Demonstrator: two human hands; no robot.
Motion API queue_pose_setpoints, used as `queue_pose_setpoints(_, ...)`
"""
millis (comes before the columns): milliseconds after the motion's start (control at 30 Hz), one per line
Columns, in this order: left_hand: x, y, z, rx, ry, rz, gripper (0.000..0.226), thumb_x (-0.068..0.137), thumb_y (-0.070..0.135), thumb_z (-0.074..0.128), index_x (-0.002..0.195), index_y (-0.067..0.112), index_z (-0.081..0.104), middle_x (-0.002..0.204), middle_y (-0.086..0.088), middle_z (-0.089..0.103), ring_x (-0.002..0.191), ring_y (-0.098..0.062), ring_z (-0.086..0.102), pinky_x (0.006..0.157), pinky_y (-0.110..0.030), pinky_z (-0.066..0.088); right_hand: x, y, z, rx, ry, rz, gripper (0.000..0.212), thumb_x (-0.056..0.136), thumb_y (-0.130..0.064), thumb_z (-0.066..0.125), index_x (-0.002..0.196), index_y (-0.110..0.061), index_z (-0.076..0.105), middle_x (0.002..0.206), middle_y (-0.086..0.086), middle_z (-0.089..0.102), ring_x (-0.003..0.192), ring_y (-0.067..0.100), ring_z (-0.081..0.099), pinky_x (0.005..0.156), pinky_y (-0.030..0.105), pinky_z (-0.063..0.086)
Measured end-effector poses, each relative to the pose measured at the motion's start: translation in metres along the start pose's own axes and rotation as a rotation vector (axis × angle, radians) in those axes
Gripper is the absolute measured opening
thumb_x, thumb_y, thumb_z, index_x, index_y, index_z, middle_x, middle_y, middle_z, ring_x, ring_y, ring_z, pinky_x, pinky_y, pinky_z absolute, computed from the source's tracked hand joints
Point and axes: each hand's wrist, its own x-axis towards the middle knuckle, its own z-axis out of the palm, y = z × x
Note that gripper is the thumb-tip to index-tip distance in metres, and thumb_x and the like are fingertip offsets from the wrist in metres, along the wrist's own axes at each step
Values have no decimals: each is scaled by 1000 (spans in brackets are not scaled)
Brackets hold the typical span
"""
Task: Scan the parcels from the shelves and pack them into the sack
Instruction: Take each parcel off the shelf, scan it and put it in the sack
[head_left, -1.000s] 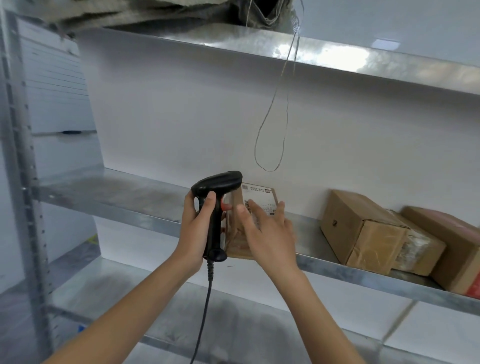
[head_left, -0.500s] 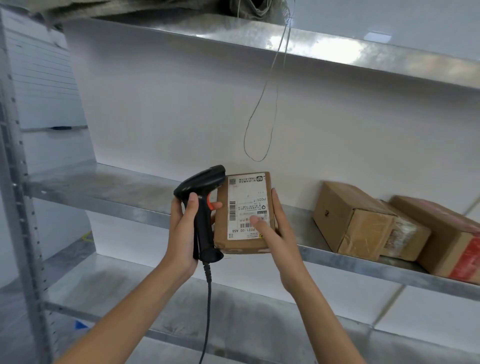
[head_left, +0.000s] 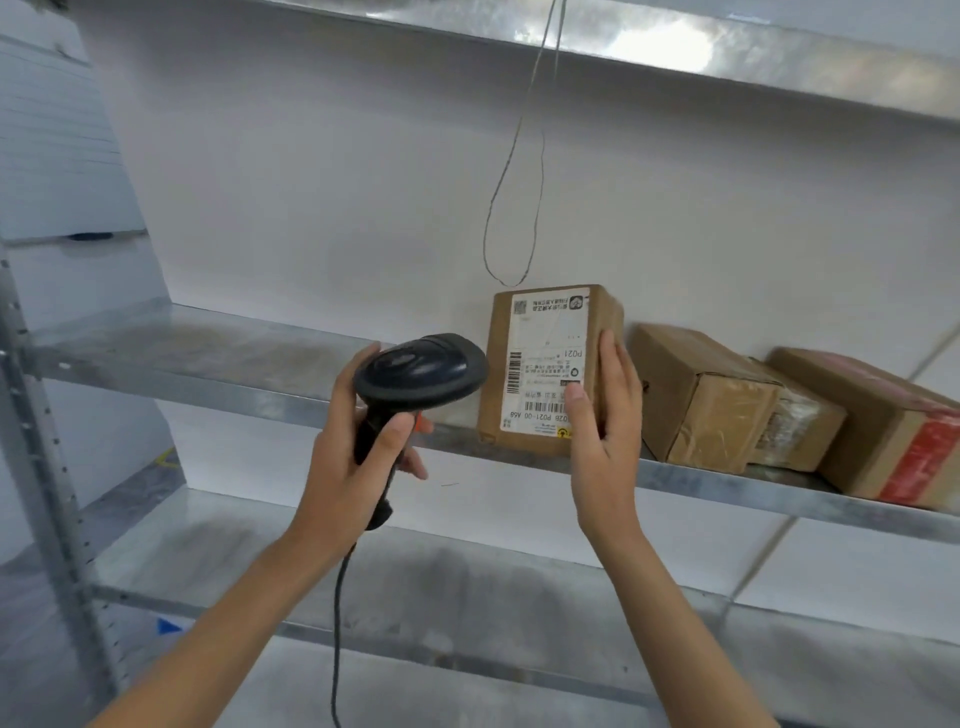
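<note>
Head view: left hand (head_left: 358, 457) grips black scanner (head_left: 418, 374) by its handle, head aimed right. Just right of it, right hand (head_left: 605, 431) holds labelled parcel (head_left: 545, 369) upright on the shelf (head_left: 234, 364) edge, thumb on label. Three more boxes (head_left: 701, 400) lie right of that hand.

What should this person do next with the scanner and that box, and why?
Probably swing the barcode scanner in the left hand towards the shipping label and trigger it. The right hand holds the labelled parcel upright at the shelf edge, barcodes facing out, while the scanner's head points right, beside the label.
</note>
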Motion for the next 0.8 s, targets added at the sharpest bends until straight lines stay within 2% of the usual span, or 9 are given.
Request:
queue_pose_setpoints(67,-2,0,-14,177,-102,65,60,92,53,56,145,47,29,101,15,70,69,-16,67,61,-21,55,2,4,-2,-9,-17,-5,53,90,-60,46,139,-68,29,159,-18,25,145,9,27,115,51,37)
queue_pose_setpoints(167,2,7,-34,382,-224,115,62,89,72,49,143,65,20,111,35,61,81,-4,66,69,-14,52,2,7,-5,-27,-58,-19,54,89,-60,46,140,-67,30,158,-17,26,144,12,28,113,52,37)
queue_pose_setpoints(200,4,9,-41,442,-251,128,64,88,74,47,144,64,17,116,39,58,87,-2,66,73,-16,53,2,8,-6,-35,-78,-24,54,89,-59,46,141,-66,31,158,-17,26,143,12,29,113,51,38)
queue_pose_setpoints(267,10,9,-52,548,-307,149,69,88,75,46,148,60,14,122,41,53,94,-8,67,81,-31,56,0,9,-6,-54,-117,-37,56,89,-59,45,143,-62,31,158,-18,27,142,10,29,114,49,38)
queue_pose_setpoints(333,14,8,-59,613,-351,180,71,89,74,45,150,57,13,123,41,53,96,-19,68,83,-43,55,-3,10,-6,-70,-149,-40,57,89,-60,44,144,-60,31,158,-18,26,142,11,28,114,49,38)
queue_pose_setpoints(467,18,8,-67,664,-385,251,69,90,75,43,149,59,11,117,17,62,84,-28,70,75,-41,53,-3,14,-1,-84,-172,-42,60,89,-61,43,148,-53,32,159,-19,24,142,12,27,113,50,39)
queue_pose_setpoints(567,19,7,-70,681,-397,285,68,91,74,42,150,58,11,107,14,67,75,-19,68,70,-34,52,-1,15,2,-67,-172,-24,65,88,-62,44,150,-47,34,159,-18,25,143,11,26,112,50,41)
queue_pose_setpoints(667,21,5,-71,691,-426,329,67,94,70,42,151,55,10,106,13,64,74,-12,64,68,-23,52,1,18,5,-53,-173,-20,61,88,-64,45,147,-55,32,158,-21,25,144,13,27,108,51,45)
queue_pose_setpoints(800,23,1,-74,709,-441,351,67,95,69,41,153,52,10,100,6,70,67,-11,61,61,-25,52,2,20,7,-44,-166,-8,59,88,-64,45,145,-56,33,158,-21,25,144,14,28,107,52,46)
